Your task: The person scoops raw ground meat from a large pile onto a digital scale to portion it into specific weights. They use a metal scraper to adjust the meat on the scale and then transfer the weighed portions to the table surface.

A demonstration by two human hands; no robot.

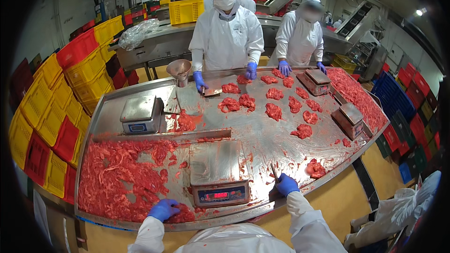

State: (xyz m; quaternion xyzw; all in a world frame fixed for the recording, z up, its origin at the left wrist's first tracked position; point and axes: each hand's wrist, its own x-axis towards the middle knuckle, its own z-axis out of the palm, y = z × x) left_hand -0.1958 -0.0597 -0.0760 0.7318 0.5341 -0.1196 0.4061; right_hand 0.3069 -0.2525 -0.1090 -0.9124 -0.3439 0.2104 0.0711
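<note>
Blue-gloved, my left hand (164, 210) rests on a clump of raw red meat (182, 214) at the near edge of the steel table (260, 123). Beyond it spreads a large mass of raw meat trimmings (116, 179). My right hand (287, 185), also gloved, is closed around a thin tool (274, 173), whose kind I cannot tell, near the table's front rim. Between my hands stands a digital scale (218, 163) with a bare steel plate and a lit display. A portion of meat (316, 168) lies to the right of my right hand.
Across the table stand two co-workers in white, one holding a steel scraper (213, 92). Separate meat portions (273, 111) lie around mid-table. More scales (139, 114), a steel funnel (179, 70) and a low metal divider (197, 135) are also there. Stacked yellow crates (52, 123) stand left.
</note>
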